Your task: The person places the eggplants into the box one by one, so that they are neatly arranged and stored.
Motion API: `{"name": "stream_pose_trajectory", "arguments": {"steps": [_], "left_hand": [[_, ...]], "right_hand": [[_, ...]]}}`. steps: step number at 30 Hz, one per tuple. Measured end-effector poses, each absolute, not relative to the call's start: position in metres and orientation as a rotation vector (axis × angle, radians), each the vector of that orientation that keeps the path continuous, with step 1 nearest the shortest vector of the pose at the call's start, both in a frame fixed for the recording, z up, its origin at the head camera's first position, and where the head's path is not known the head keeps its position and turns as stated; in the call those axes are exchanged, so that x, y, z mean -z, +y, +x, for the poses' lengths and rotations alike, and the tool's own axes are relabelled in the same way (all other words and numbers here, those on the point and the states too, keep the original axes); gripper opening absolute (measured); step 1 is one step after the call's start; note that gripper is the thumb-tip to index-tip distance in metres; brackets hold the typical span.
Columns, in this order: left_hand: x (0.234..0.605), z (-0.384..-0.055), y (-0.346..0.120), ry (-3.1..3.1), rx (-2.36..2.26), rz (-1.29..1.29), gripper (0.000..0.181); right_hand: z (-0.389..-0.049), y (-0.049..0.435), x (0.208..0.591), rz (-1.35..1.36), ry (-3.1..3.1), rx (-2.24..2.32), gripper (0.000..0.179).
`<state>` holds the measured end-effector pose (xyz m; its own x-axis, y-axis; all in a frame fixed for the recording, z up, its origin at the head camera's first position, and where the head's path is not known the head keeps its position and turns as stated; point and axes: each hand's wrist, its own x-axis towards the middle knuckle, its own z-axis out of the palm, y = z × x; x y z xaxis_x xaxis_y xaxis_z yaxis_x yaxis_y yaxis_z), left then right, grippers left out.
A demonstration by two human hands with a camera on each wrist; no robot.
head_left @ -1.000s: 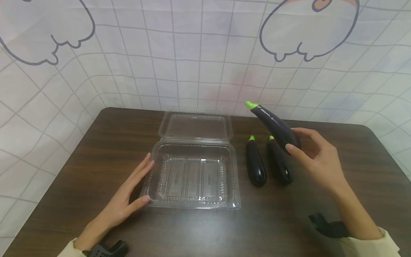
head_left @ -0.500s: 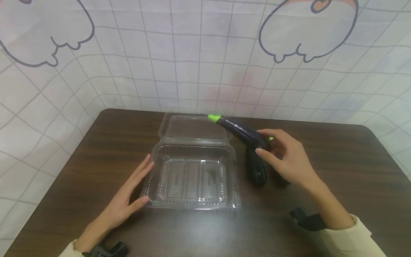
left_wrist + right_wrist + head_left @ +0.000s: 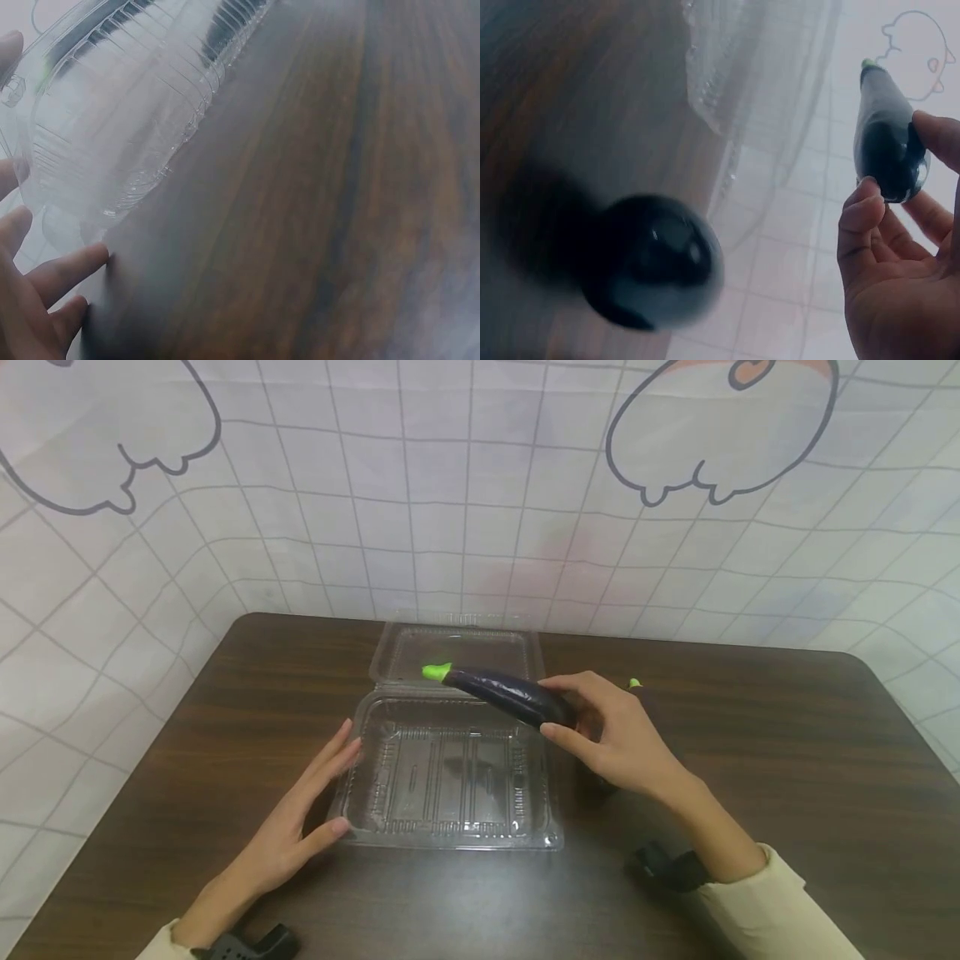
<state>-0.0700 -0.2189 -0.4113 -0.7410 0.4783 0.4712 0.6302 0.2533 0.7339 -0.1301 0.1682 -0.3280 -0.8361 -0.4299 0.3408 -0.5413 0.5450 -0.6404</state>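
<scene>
My right hand (image 3: 611,735) grips a dark purple eggplant (image 3: 506,689) by its thick end, its green tip pointing left. The eggplant hangs above the back right part of a clear plastic clamshell box (image 3: 442,777), whose lid (image 3: 457,652) lies folded back. In the right wrist view, fingers and thumb pinch the held eggplant (image 3: 889,142). My left hand (image 3: 281,831) lies at the box's left side with fingers spread and straight; the left wrist view shows fingertips (image 3: 90,259) by the box wall (image 3: 142,112).
Right of the box, two more eggplants lie on the table, mostly behind my right hand; one green stem (image 3: 635,682) shows. The right wrist view has an eggplant's round end (image 3: 656,262) close up. A white grid-patterned cloth (image 3: 435,485) hangs behind the dark wooden table (image 3: 787,735).
My right hand has carried the eggplant leftward and lower, from above the other eggplants to over the box, and the eggplant now lies nearer to level. The left hand has stayed still.
</scene>
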Motion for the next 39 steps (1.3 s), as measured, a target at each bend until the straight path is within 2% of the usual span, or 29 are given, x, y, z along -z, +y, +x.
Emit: {"name": "stream_pose_trajectory", "arguments": {"steps": [13,39], "left_hand": [[0.412,-0.070,-0.219,-2.360,1.512,-1.062,0.070],[0.414,-0.071,-0.219,-2.366,1.510,-1.060,0.071]], "right_hand": [[-0.134,0.139,0.343,1.046,-2.623,-1.125,0.046],[-0.134,0.120,0.347,1.107,-2.798,-0.836,0.050]]}}
